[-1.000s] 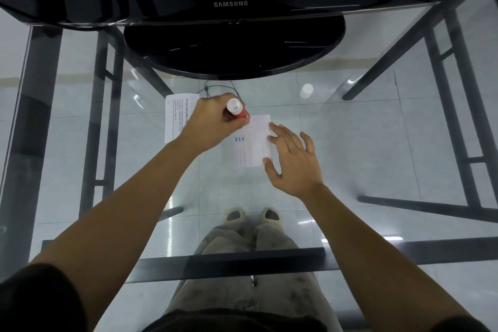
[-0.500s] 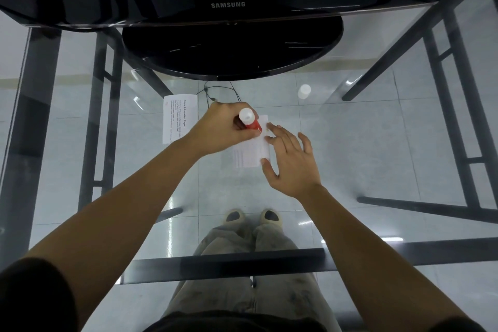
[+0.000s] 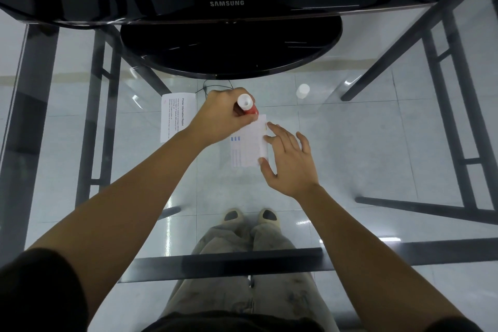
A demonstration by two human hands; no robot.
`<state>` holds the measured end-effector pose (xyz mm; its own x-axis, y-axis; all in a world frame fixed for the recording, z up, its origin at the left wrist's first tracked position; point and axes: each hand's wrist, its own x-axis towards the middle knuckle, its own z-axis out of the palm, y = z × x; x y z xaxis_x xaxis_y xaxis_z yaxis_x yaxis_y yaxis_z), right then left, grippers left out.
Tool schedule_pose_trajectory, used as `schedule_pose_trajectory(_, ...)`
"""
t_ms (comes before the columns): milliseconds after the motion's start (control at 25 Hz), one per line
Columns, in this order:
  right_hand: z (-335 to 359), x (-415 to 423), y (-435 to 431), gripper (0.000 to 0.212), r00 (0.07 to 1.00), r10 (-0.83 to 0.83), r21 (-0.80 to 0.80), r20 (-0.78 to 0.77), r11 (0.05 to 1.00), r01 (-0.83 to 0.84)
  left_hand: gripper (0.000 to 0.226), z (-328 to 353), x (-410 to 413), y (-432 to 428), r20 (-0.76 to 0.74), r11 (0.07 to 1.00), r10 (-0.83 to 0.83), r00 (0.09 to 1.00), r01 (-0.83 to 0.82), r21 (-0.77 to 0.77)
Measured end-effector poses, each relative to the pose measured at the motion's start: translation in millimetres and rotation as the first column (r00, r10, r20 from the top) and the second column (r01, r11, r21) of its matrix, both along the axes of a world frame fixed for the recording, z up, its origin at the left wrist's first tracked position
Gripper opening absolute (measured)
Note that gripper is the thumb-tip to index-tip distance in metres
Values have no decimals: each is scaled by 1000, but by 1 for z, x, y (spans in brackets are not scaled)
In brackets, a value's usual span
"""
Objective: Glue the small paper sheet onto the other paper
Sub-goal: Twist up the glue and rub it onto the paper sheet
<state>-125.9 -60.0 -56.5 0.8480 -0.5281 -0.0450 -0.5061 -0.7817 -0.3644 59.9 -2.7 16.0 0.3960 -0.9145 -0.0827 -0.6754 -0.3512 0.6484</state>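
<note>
A small white paper sheet (image 3: pixel 248 147) with faint blue print lies on the glass table in the middle. My left hand (image 3: pixel 223 118) is closed around a red glue stick (image 3: pixel 247 105) with a white end, its tip pressed on the sheet's far edge. My right hand (image 3: pixel 289 160) lies flat with spread fingers, its fingertips and thumb pinning the sheet's right edge. A second printed paper (image 3: pixel 176 116) lies to the left, partly hidden by my left wrist.
A black Samsung monitor (image 3: pixel 227 3) with a round base (image 3: pixel 231 51) stands at the far side. A white cap (image 3: pixel 303 90) sits right of the base. The glass table (image 3: pixel 377 143) shows dark frame bars, the tiled floor and my legs beneath.
My left hand slid the glue stick to the right across the sheet and then back toward its far edge. My right hand stayed on the sheet's right edge.
</note>
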Motion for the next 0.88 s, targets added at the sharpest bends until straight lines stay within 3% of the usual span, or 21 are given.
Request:
schedule_pose_trajectory(120, 1, 0, 0, 48, 1000, -7, -5, 6, 1000, 7, 23, 1, -6, -1, -16, 994, -99, 995, 100, 38)
schedule_pose_trajectory(280, 1, 0, 1, 50, 1000, -8, 19, 1, 1000, 8, 20, 3, -5, -6, 35, 1000, 7, 999, -6, -8)
schedule_pose_trajectory(480, 3, 0, 1, 49, 1000, -13, 15, 14, 1000, 13, 21, 3, -12, -5, 24, 998, -64, 998, 64, -2)
schedule_pose_trajectory(640, 4, 0, 2, 49, 1000, -16, 27, 25, 1000, 15, 22, 2, -8, -11, 28, 1000, 16, 999, -16, -13)
schedule_pose_trajectory(760, 3, -1, 1, 49, 1000, -10, 16, 18, 1000, 10, 20, 0, -11, -14, 47, 999, -39, 998, 39, 7)
schedule_pose_trajectory(880, 3, 0, 1, 50, 1000, -14, 34, 13, 999, 13, 19, 0, -7, -14, 57, 996, 68, 996, -65, -65)
